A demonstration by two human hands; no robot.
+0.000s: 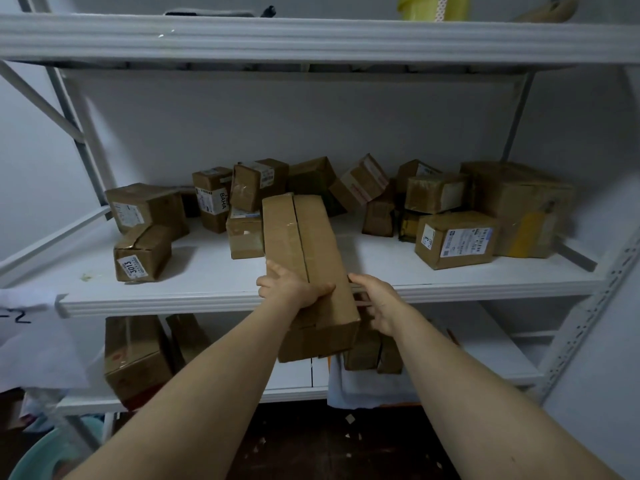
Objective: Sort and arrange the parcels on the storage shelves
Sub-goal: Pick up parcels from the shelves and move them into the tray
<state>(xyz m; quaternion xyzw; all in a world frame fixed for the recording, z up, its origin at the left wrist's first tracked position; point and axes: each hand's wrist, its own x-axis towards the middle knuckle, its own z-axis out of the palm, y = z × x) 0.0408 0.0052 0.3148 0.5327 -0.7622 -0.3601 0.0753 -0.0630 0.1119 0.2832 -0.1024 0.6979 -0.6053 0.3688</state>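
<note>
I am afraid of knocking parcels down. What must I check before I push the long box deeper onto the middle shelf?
1. Left hand grips the long box from above: ok.
2. Right hand holds its right side: ok.
3. Far end resting on the shelf: cannot tell.
4. Path ahead free: not ok, back parcels stand beyond the far end.
5. Bare shelf right of the box: ok.
6. Near end supported: not ok, it overhangs the shelf edge.

long parcel (304,244): plain brown cardboard, glossy clear tape along the seam
middle shelf (207,282): white
small parcel (142,252): brown, white label printed "3013" in black
large box (519,202): brown, yellow patch on front
basin (34,455): pale teal
floor (329,445): dark brown, pale flecks
</note>
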